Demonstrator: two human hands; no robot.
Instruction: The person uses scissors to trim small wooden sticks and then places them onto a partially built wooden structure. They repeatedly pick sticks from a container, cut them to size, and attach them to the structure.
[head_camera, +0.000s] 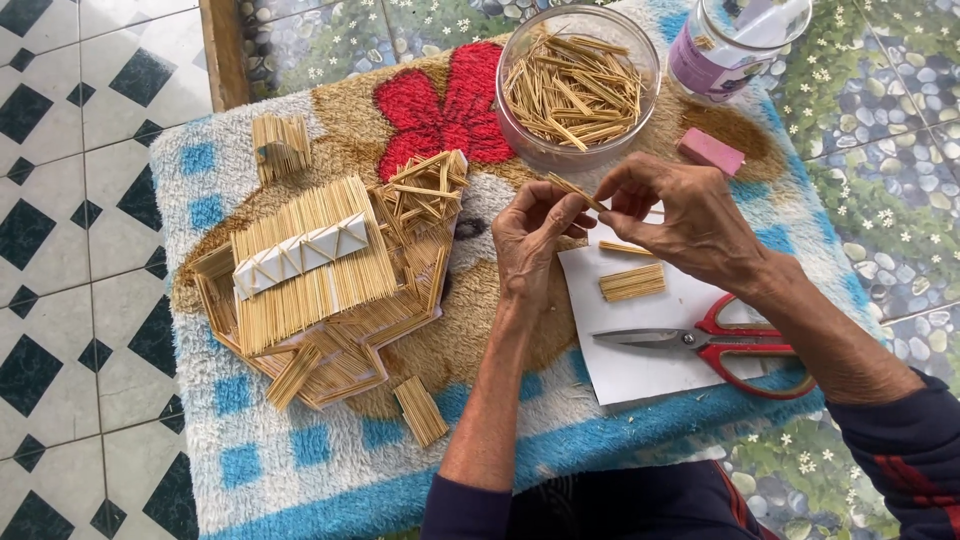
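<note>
Toothpick (575, 191) handling is the step in hand: both hands meet just above the white paper sheet (640, 345), which serves as the landmark below. The left hand (535, 240) pinches the near end of the thin wooden stick between thumb and fingertips; the right hand (680, 215) pinches the far end in the same way. Both grips are closed on the stick, which lies tilted between them, clear of the sheet.

To do this step well, by judgement:
- Keep the pinch light and close to the stick ends; a thin stick of this kind will likely snap under a hard squeeze.
- Hold the stick over the sheet, so that it lands on paper if it slips, not in the shaggy mat (330, 460).
- Line it up with the small glued bundle of sticks (632, 282) resting on the sheet, directly below the right hand.

Other items relative to the sheet:
- Red-handled scissors (730, 345) lie across its right part, blades closed.
- A clear bowl of loose sticks (575, 85) stands beyond it.
- A pink block (710, 150) lies beyond it to the right.
- The stick-built model house (320, 270) stands well to its left.
</note>
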